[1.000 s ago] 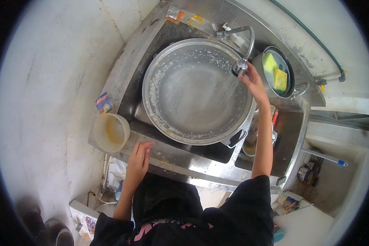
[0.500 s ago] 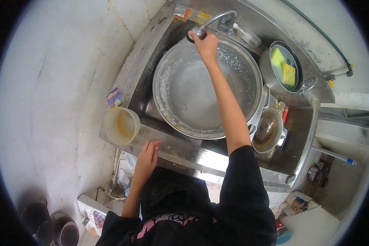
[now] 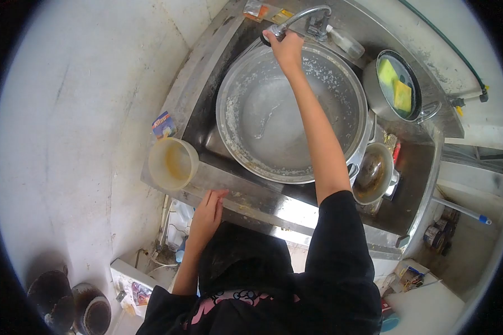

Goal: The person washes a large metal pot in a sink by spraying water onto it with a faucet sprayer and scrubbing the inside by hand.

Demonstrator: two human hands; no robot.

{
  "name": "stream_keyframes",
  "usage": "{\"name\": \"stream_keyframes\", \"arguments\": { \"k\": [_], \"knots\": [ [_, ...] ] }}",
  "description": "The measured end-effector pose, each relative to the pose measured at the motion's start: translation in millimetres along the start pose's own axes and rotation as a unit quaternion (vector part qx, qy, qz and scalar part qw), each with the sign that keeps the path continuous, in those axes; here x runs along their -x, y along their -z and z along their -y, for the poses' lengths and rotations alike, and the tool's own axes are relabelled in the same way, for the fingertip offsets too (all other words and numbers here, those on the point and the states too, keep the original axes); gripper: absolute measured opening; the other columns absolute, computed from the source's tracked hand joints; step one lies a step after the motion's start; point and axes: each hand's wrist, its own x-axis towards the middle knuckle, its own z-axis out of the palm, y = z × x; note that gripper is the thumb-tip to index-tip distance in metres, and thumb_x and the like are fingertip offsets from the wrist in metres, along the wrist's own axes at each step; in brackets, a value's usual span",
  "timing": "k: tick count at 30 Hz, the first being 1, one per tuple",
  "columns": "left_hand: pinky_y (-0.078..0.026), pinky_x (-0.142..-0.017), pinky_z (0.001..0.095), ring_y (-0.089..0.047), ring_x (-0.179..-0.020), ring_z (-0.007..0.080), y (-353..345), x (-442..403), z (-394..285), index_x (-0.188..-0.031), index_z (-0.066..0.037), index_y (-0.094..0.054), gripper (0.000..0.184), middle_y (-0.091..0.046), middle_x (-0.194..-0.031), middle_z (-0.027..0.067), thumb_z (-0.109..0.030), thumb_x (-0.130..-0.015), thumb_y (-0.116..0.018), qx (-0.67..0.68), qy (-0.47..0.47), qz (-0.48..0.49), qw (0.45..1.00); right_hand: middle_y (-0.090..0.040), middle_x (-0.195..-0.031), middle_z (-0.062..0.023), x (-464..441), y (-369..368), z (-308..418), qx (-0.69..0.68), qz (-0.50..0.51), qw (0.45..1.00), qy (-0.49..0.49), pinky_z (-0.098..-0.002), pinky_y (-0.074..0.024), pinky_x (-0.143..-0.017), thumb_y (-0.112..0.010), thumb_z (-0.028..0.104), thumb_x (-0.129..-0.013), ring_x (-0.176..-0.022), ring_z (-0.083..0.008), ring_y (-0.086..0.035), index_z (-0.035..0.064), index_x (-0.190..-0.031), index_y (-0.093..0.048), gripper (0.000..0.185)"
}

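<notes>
My right hand (image 3: 288, 49) is closed around the end of the curved metal faucet (image 3: 275, 32), above the far rim of a large metal pot (image 3: 246, 120). The wide pot sits in the sink (image 3: 207, 125), with whitish residue on its inner wall and a thin pale streak across its bottom. My left hand (image 3: 205, 215) rests on the front edge of the sink, its fingers stretched out and holding nothing. Close to it stands a translucent plastic container (image 3: 157, 163) with a yellowish stain inside.
At the right, a smaller pot (image 3: 374, 95) holds liquid and yellow-green sponges (image 3: 402, 96). Below it sits a stained pan (image 3: 369, 178) near a red-handled item (image 3: 397, 151). A clear bottle (image 3: 346, 43) lies behind the large pot. A blue packet (image 3: 163, 124) stands by the container.
The view has shifted slightly, moving the scene to the right. A pale streak now shows on the large pot's bottom. My right hand stays on the faucet and my left on the edge.
</notes>
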Motion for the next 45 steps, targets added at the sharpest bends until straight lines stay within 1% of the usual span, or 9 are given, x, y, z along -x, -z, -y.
{"name": "stream_keyframes", "arguments": {
  "k": [15, 21, 27, 30, 35, 37, 40, 43, 45],
  "knots": [
    [-0.044, -0.074, 0.0392, -0.054, -0.089, 0.0359, 18.6, 19.4, 8.6, -0.103, -0.002, -0.052, 0.017, -0.054, -0.096, 0.0168, -0.005, -0.088, -0.043, -0.002, 0.022, -0.025, 0.999, -0.060, -0.074, -0.0280, -1.9, -19.9, -1.6, 0.059, -0.033, 0.998, 0.011, -0.0427, -0.0492, -0.066, -0.070, 0.031, -0.073, -0.075, -0.0427, -0.060, -0.0111, -0.075, -0.060, 0.043],
    [-0.044, -0.073, 0.0389, -0.054, -0.088, 0.0351, 19.7, 23.7, 13.1, -0.102, -0.002, -0.052, 0.017, -0.054, -0.096, 0.0156, -0.005, -0.088, -0.044, 0.002, 0.022, -0.028, 0.999, -0.061, -0.065, -0.0213, -0.7, -3.2, -20.8, 0.026, -0.058, 0.996, 0.059, -0.0383, -0.0485, -0.063, -0.070, 0.042, -0.069, -0.065, -0.0358, -0.062, -0.0080, -0.074, -0.062, 0.051],
    [-0.044, -0.074, 0.0391, -0.054, -0.088, 0.0350, 19.7, 20.6, 7.1, -0.102, -0.002, -0.052, 0.017, -0.053, -0.096, 0.0160, -0.007, -0.088, -0.044, -0.002, 0.021, -0.004, 1.000, -0.060, -0.056, -0.0084, 4.7, 41.5, -20.3, 0.054, 0.110, 0.990, -0.072, -0.0259, -0.0474, -0.055, -0.070, 0.052, -0.067, -0.052, -0.0147, -0.061, -0.0039, -0.066, -0.063, 0.056],
    [-0.044, -0.076, 0.0378, -0.054, -0.090, 0.0347, 20.7, 16.4, 5.9, -0.102, -0.003, -0.052, 0.016, -0.054, -0.097, 0.0166, -0.009, -0.090, -0.042, -0.012, 0.010, 0.030, 0.999, -0.061, -0.058, -0.0139, 6.0, 51.3, -17.2, 0.008, 0.141, 0.984, -0.112, -0.0332, -0.0471, -0.061, -0.069, 0.051, -0.065, -0.060, -0.0239, -0.062, -0.0034, -0.070, -0.066, 0.055],
    [-0.043, -0.074, 0.0382, -0.054, -0.089, 0.0348, 29.5, 17.4, 3.5, -0.102, -0.003, -0.052, 0.018, -0.054, -0.095, 0.0164, -0.011, -0.090, -0.042, -0.017, -0.018, 0.053, 0.998, -0.060, -0.057, -0.0123, 12.3, 32.9, -23.2, -0.024, 0.090, 0.994, -0.052, -0.0315, -0.0462, -0.059, -0.067, 0.051, -0.070, -0.057, -0.0208, -0.060, -0.0032, -0.072, -0.065, 0.054],
    [-0.043, -0.074, 0.0388, -0.054, -0.087, 0.0345, 32.3, 23.8, 7.5, -0.101, -0.002, -0.053, 0.017, -0.054, -0.092, 0.0163, -0.009, -0.089, -0.043, -0.026, -0.023, 0.045, 0.998, -0.061, -0.062, -0.0122, 21.1, 15.8, -34.3, -0.089, -0.023, 0.995, -0.044, -0.0311, -0.0456, -0.058, -0.061, 0.046, -0.079, -0.057, -0.0201, -0.058, -0.0040, -0.079, -0.064, 0.050],
    [-0.044, -0.073, 0.0392, -0.054, -0.085, 0.0339, 34.5, 35.5, 17.3, -0.100, -0.002, -0.054, 0.016, -0.053, -0.088, 0.0156, -0.007, -0.088, -0.044, -0.040, -0.015, 0.027, 0.999, -0.061, -0.089, -0.0062, 68.0, -18.7, -78.4, -0.488, -0.033, 0.835, -0.251, -0.0295, -0.0471, -0.072, -0.047, 0.035, -0.091, -0.083, -0.0142, -0.058, 0.0049, -0.097, -0.061, 0.034],
    [-0.044, -0.072, 0.0386, -0.054, -0.084, 0.0331, 34.1, 43.2, 23.7, -0.099, -0.003, -0.054, 0.016, -0.054, -0.088, 0.0149, -0.006, -0.087, -0.046, -0.048, 0.012, 0.022, 0.999, -0.058, -0.105, -0.0068, 125.2, -107.6, -156.3, -0.200, 0.211, 0.946, -0.147, -0.0377, -0.0410, -0.088, -0.048, 0.025, -0.089, -0.097, -0.0194, -0.054, 0.0024, -0.114, -0.052, 0.034],
    [-0.044, -0.072, 0.0382, -0.055, -0.085, 0.0327, 33.2, 43.9, 23.4, -0.099, -0.003, -0.055, 0.016, -0.054, -0.088, 0.0147, -0.004, -0.086, -0.046, -0.050, 0.028, 0.023, 0.998, -0.055, -0.114, -0.0100, 146.0, -143.8, -150.0, -0.069, 0.291, 0.951, -0.073, -0.0405, -0.0385, -0.093, -0.047, 0.020, -0.089, -0.106, -0.0231, -0.052, 0.0009, -0.121, -0.048, 0.037]
  ]
}}
